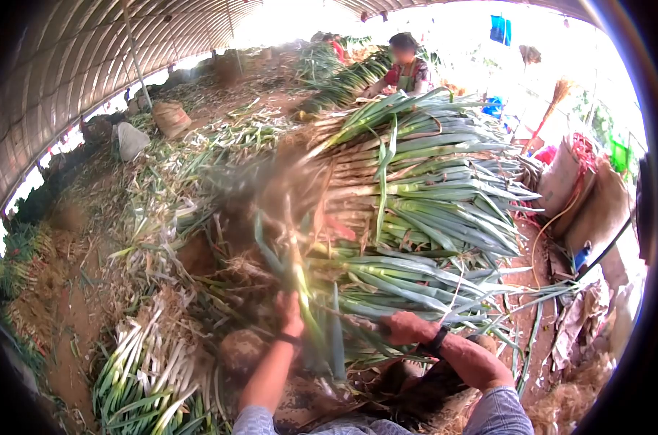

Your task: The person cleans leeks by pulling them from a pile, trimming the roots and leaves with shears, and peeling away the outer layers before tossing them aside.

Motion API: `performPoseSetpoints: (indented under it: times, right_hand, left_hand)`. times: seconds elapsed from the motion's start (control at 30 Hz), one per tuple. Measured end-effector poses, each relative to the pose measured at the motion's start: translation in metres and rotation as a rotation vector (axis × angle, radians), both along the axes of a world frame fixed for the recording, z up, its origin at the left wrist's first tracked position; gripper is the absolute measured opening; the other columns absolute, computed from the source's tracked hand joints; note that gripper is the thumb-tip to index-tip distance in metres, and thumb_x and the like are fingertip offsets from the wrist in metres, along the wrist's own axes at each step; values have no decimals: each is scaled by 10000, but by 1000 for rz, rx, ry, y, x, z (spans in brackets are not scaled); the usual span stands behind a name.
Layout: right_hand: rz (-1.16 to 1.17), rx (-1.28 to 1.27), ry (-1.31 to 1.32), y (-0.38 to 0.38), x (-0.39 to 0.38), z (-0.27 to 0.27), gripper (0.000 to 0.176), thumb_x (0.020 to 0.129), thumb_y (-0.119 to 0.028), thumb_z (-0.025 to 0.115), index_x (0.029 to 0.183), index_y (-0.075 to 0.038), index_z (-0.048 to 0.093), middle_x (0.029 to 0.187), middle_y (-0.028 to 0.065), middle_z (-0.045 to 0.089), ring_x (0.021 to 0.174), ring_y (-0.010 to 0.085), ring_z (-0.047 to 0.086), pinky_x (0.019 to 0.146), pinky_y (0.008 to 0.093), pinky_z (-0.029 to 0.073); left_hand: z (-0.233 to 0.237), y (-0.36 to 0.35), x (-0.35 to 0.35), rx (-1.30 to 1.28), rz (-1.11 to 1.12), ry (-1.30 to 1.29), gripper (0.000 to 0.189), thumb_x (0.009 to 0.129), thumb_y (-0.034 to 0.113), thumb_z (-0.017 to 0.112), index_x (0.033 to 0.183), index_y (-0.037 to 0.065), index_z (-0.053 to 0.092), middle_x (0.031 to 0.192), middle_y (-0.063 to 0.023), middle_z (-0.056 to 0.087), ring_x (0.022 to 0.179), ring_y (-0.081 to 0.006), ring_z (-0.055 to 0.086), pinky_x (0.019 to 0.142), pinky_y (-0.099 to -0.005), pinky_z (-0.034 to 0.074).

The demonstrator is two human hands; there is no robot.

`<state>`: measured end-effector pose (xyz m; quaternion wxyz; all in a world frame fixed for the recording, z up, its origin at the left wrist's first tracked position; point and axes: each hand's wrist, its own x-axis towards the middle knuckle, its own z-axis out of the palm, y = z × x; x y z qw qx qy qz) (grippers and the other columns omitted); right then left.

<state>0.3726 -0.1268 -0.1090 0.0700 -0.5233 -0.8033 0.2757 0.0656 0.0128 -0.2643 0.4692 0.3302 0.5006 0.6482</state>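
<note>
My left hand [290, 313] is closed around the lower part of a long green onion [298, 270], held upright with its upper end blurred. My right hand [409, 328], a dark band on its wrist, is wrapped round the end of a thin, blade-like tool [349, 316] that points left towards the onion. Blur and leaves hide what kind of tool it is. Just beyond my hands lies a big heap of green onions [430, 185], leaves to the right and root ends to the left.
Trimmed green onions [151, 362] lie in a pile at the lower left. Peeled leaves [155, 210] litter the ground. Another person [407, 69] works behind the heap. Sacks [597, 210] stand on the right, and a broom [554, 105] rises near them.
</note>
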Motion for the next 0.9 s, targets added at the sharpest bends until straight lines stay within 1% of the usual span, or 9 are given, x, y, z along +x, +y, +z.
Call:
performPoseSetpoints:
  times: [0.1, 0.23, 0.3, 0.5, 0.57, 0.7, 0.73, 0.8, 0.9]
  right_hand:
    - [1, 7, -7, 1, 0, 2, 323, 879, -326, 623, 1067, -70, 678, 835, 243, 684, 805, 441, 664, 705, 522, 534]
    - [-33, -6, -59, 5, 2, -2, 307, 838, -301, 648, 1054, -85, 673, 827, 212, 688, 789, 426, 666, 693, 514, 535]
    - [-46, -23, -79, 5, 2, -3, 311, 833, -303, 652, 1056, -86, 670, 836, 210, 692, 795, 424, 669, 700, 512, 538]
    - [-55, -28, -67, 5, 1, 4, 284, 809, -270, 659, 1019, -78, 652, 840, 209, 693, 799, 430, 667, 700, 516, 535]
    - [-65, -28, -47, 6, 3, 6, 269, 797, -246, 659, 1004, -74, 644, 830, 212, 687, 799, 436, 663, 696, 521, 532]
    - [-88, 98, 28, 6, 7, -7, 248, 786, -205, 654, 988, -63, 631, 809, 219, 675, 789, 445, 656, 678, 533, 522]
    - [-88, 101, 25, 7, 8, -9, 245, 787, -202, 654, 986, -61, 630, 805, 220, 673, 784, 446, 655, 674, 535, 520]
    - [-87, 108, 19, 9, 9, -5, 241, 791, -201, 656, 983, -58, 630, 795, 222, 668, 776, 447, 652, 667, 538, 516]
    - [-102, 75, 26, 5, 7, -2, 267, 790, -205, 655, 1009, -55, 630, 798, 232, 667, 792, 453, 651, 682, 541, 513]
  left_hand:
    - [12, -1, 5, 152, 16, -11, 194, 931, 192, 633, 1035, 28, 620, 894, -72, 648, 733, -203, 623, 592, -360, 527]
    - [43, -9, 7, -233, -63, -47, 320, 941, 331, 673, 1058, 34, 696, 903, -46, 662, 737, -196, 619, 631, -367, 520]
    - [-1, 3, -8, 294, -177, 556, 310, 938, 337, 674, 1040, 45, 694, 886, -41, 656, 722, -188, 608, 626, -362, 509]
    - [2, 0, 4, 118, -240, 121, 108, 909, 143, 696, 973, 59, 672, 845, -11, 619, 736, -134, 572, 667, -304, 473]
    - [60, -17, 12, -11, -217, -19, 125, 896, 106, 708, 1005, 57, 671, 844, 7, 613, 754, -118, 571, 671, -290, 465]
    - [103, -15, 9, -76, -320, 250, 259, 853, 185, 751, 1036, 23, 665, 984, -56, 678, 894, -162, 601, 807, -336, 476]
    - [70, 1, 3, -120, -341, 304, 287, 858, 218, 755, 1056, 30, 667, 996, -45, 671, 912, -154, 594, 813, -331, 470]
    - [67, 2, 7, -92, -293, 32, 403, 872, 73, 730, 1265, 74, 641, 942, 11, 632, 805, -108, 585, 699, -282, 479]
    - [84, -3, 11, -82, -180, -61, 353, 912, 156, 692, 1243, 46, 641, 904, 5, 624, 818, -125, 597, 732, -280, 476]
